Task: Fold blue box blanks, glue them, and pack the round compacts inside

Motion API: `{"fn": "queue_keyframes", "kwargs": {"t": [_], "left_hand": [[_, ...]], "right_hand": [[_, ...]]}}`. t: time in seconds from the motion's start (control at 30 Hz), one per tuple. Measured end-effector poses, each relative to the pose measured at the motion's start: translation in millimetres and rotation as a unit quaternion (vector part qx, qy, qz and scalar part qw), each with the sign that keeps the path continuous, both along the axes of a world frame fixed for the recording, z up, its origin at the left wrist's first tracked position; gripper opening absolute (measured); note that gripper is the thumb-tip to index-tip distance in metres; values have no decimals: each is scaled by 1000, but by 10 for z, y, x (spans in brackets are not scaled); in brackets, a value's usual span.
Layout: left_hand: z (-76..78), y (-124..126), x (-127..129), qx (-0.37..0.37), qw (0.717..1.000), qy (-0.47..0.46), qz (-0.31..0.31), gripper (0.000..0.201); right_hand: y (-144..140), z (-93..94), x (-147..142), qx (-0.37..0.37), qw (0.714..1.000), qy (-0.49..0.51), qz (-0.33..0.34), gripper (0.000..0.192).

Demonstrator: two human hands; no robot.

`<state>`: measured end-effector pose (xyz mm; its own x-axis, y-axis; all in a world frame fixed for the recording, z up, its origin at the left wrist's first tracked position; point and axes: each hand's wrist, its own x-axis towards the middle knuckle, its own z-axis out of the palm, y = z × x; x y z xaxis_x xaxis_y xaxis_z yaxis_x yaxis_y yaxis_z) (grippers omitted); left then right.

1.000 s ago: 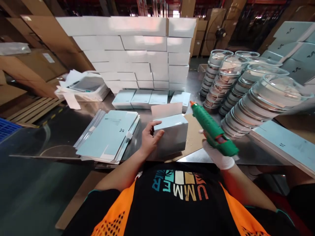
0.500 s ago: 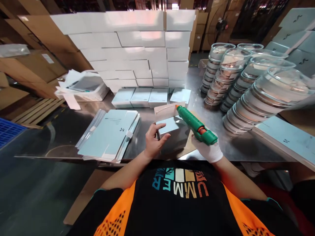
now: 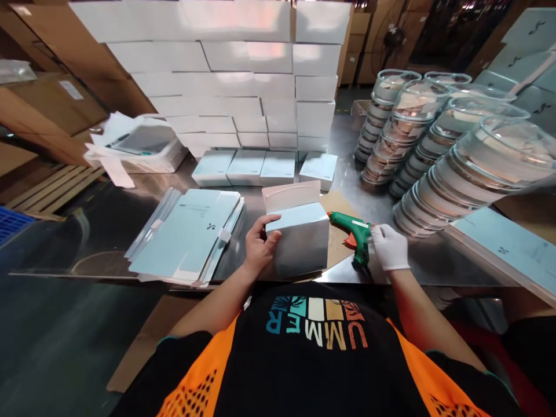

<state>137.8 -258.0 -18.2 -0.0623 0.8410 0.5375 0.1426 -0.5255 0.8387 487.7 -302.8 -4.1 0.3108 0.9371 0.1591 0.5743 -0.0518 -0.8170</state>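
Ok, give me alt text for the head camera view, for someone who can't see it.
A person's bare left hand steadies a pale blue box with its flap up on a steel table, while the gloved right hand holds a green glue gun beside it. Flat box blanks, stacked white boxes and stacked clear containers surround them.

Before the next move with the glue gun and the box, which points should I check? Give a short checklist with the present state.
1. Left hand steadies the box: ok.
2. Box flap stands open: ok.
3. Right hand, gloved, grips the glue gun: ok.
4. Nozzle points at the box's right side: ok; touching it: cannot tell.
5. Glue on the flap: cannot tell.
6. Cardboard sheet lies under the work: ok.
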Motion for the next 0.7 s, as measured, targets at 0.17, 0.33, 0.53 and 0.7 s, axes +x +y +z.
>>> {"fn": "queue_keyframes", "kwargs": {"t": [0.17, 0.33, 0.53, 0.7], "left_hand": [[-90, 35, 13, 11, 998, 20, -50, 74], [-173, 139, 27, 51, 997, -14, -51, 65], [-18, 230, -36, 57, 987, -17, -149, 62], [135, 200, -94, 62, 982, 35, -178, 60]], "right_hand": [[297, 218, -737, 32, 971, 159, 177, 87], [465, 304, -938, 38, 944, 136, 297, 89], [290, 281, -704, 115, 927, 8, 358, 48], [194, 329, -793, 131, 913, -2, 386, 29]]}}
